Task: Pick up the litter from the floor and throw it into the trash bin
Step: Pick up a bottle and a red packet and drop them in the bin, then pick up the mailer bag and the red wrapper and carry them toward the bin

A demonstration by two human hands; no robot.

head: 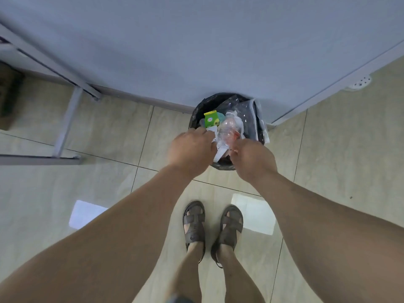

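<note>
A round trash bin (pixel 209 101) lined with a black bag stands on the tiled floor against the wall corner. It holds a green carton (pixel 211 120), clear plastic wrapping and a clear plastic bottle (pixel 228 130) lying on top. My left hand (pixel 190 149) hovers over the bin's near-left rim, fingers curled on a white paper slip (pixel 219 153) that hangs between my hands. My right hand (pixel 253 159) is over the near-right rim, fingers pinched close to the bottle's lower end. Whether it grips anything is hidden.
My sandalled feet (pixel 213 226) stand just short of the bin. A grey metal furniture frame (pixel 67 119) is on the left and a floor drain (pixel 360 82) at the far right. Two pale rectangular patches (pixel 87 215) lie on the tiles beside my feet, either paper or glare.
</note>
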